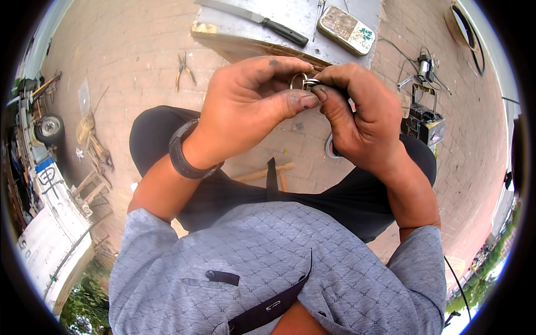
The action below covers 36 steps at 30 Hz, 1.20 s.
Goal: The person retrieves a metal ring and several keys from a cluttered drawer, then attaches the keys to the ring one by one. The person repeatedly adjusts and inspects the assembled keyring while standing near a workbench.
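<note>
Both hands meet in front of me, above the gap between my knees. My left hand [240, 109] is closed in a pinch around a small shiny metal ring [292, 81], its thumb and forefinger on either side. My right hand [363, 114] pinches the other side of the ring, where there are more metal loops or a small metal piece [311, 83]. The fingertips nearly touch and hide part of it, so its exact kind is unclear. Dark smudges mark the fingers. A dark watch or band [184, 151] circles my left wrist.
Ahead stands a metal-topped bench [240, 33] with a black-handled knife [285, 32] and a worn tin [346, 29]. Pliers [183, 71] lie on the brick floor at left. Tools and a small machine [424, 125] stand at right; a tape roll [330, 147] lies below my right hand.
</note>
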Available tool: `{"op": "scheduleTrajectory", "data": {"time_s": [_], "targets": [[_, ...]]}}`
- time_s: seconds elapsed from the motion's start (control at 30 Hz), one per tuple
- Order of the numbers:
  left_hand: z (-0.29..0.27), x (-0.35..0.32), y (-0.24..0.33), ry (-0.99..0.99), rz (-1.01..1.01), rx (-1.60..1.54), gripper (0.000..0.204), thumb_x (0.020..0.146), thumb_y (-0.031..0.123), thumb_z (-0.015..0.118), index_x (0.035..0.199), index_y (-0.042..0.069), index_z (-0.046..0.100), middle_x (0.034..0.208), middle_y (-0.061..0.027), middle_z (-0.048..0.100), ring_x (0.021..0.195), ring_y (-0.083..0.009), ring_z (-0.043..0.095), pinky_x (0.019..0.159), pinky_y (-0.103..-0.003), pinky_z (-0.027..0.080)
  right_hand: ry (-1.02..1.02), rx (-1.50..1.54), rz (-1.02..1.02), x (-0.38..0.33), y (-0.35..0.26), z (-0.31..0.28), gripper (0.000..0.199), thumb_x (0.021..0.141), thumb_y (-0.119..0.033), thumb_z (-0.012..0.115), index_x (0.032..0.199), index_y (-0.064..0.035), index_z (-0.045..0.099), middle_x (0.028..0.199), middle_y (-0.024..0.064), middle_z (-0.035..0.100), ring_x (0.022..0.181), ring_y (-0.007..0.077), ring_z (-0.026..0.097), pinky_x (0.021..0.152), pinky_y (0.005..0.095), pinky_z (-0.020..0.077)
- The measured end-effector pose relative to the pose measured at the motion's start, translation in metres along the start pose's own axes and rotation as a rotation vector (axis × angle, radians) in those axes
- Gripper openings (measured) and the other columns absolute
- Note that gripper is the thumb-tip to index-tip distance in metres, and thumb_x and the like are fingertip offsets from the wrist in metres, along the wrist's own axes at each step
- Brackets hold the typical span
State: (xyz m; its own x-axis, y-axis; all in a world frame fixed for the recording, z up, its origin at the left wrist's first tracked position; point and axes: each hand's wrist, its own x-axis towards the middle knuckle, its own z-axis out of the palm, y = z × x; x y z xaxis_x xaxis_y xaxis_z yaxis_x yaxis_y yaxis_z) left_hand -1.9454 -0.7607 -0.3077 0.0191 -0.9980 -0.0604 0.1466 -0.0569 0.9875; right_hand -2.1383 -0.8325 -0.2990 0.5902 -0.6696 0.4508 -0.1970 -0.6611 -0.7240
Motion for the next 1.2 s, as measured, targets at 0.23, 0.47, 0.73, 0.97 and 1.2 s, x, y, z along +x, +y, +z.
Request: {"op": "scheduleTrajectory", "data": {"time_s": [0.23,0.47,0.73,0.97,1.2], "targets": [[-0.005,0.002,-0.007,-0.040,0.197,0.268,0.038,0.088,-0.002,0.079,0.125,-0.001,0.070,0.101,-0.0046,0.074,0.085,-0.0065,0.067,0.074,-0.021,0.055,-0.056,0.111,0.217,-0.002,-0.001,0.001,0.009,0.088,0.000,0.071,0.096,-0.0013,0.068,0.081,0.0144,0.069,0.070,0.0301,0.068,0.062,0.0359,0.0534],[-0.002,0.003,0.004,-0.031,0.026,0.215,0.042,0.088,-0.003,0.076,0.129,-0.003,0.067,0.111,-0.0063,0.073,0.090,-0.0075,0.068,0.078,-0.021,0.055,-0.051,0.287,0.357,0.001,0.005,0.000,0.008,0.094,-0.001,0.069,0.101,0.0015,0.069,0.079,0.0097,0.069,0.069,0.0162,0.068,0.062,0.0289,0.0532],[-0.003,0.005,-0.002,0.028,0.168,0.278,0.038,0.090,-0.005,0.071,0.128,-0.004,0.065,0.102,-0.0031,0.073,0.090,-0.0055,0.066,0.077,-0.019,0.053,-0.139,0.631,0.653,0.007,-0.001,-0.006,0.014,0.100,-0.004,0.063,0.110,0.0048,0.067,0.088,0.0058,0.070,0.073,0.0102,0.067,0.066,0.0246,0.0555],[-0.004,0.004,0.005,0.083,0.157,0.310,0.028,0.090,-0.004,0.073,0.118,-0.003,0.070,0.095,-0.0028,0.072,0.082,-0.0059,0.066,0.071,-0.020,0.053,-0.170,0.680,0.739,0.010,0.001,-0.006,0.018,0.100,-0.005,0.062,0.113,0.0065,0.066,0.091,0.0084,0.070,0.074,0.0115,0.067,0.068,0.0266,0.0570],[-0.016,0.006,0.009,0.051,0.199,0.432,0.011,0.093,0.000,0.073,0.104,-0.002,0.073,0.090,-0.0049,0.073,0.077,-0.0082,0.068,0.065,-0.022,0.054,-0.231,0.677,0.820,0.011,0.002,-0.008,0.020,0.100,-0.005,0.062,0.116,0.0060,0.066,0.092,0.0085,0.071,0.074,0.0115,0.067,0.067,0.0271,0.0572]]}}
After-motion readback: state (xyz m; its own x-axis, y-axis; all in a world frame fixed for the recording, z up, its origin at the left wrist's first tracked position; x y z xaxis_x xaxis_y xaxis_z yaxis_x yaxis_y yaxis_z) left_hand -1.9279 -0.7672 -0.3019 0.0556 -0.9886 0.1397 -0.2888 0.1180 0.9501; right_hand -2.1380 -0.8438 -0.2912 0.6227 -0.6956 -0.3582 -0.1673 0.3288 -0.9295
